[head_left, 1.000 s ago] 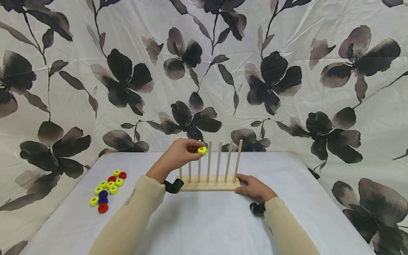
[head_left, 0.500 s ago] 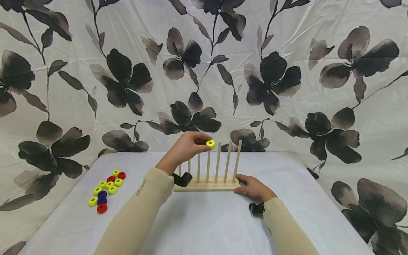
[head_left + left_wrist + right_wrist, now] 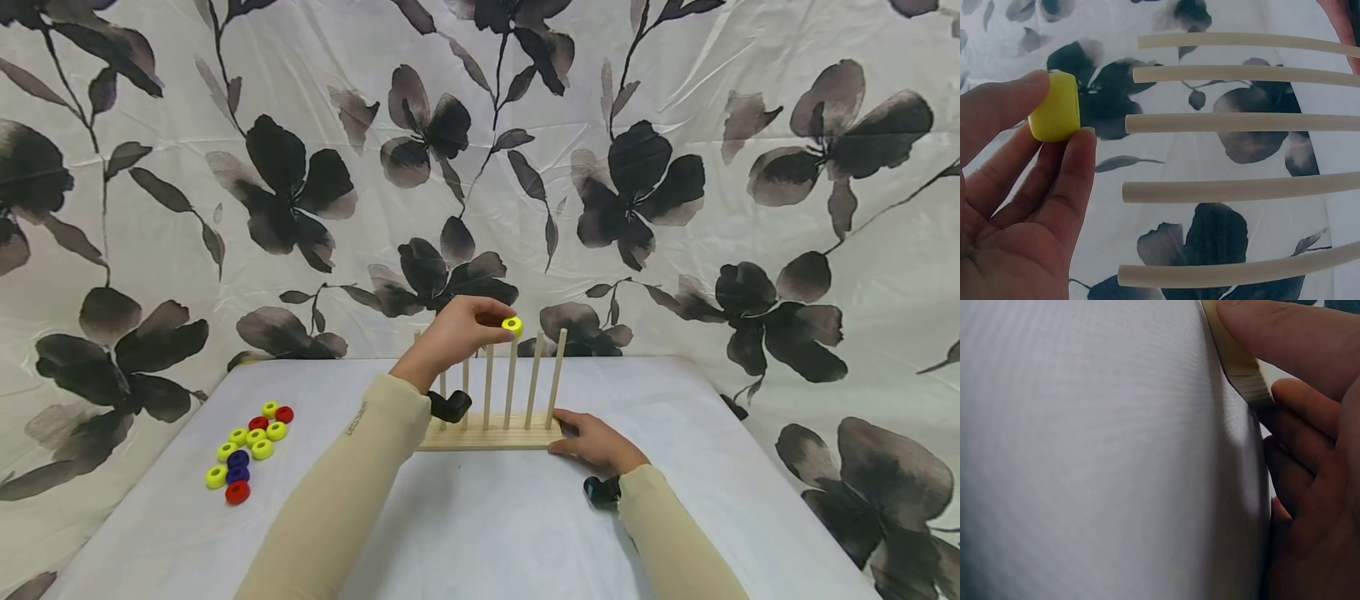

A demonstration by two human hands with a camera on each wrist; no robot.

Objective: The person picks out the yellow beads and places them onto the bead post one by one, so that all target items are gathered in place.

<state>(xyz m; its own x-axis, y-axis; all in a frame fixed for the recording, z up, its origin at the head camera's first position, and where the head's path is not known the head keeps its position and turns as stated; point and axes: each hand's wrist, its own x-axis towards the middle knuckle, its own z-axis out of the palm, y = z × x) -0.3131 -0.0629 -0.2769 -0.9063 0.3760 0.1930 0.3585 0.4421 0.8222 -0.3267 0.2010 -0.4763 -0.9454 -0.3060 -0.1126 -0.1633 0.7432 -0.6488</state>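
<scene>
The left hand (image 3: 462, 332) pinches a yellow ring (image 3: 1059, 111) above the sticks (image 3: 557, 379), at 12 o'clock from the wooden stand (image 3: 480, 441). The right hand (image 3: 596, 440) grips its 3 o'clock end. More rings (image 3: 257, 442) lie at 9 o'clock.

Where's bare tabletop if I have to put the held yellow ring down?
Bare tabletop lies between the left sleeve and right sleeve, in front of the wooden rack, and right of the right hand. Crowded: the left side, where loose rings cluster, and the rack itself, its pegs in a row.
</scene>
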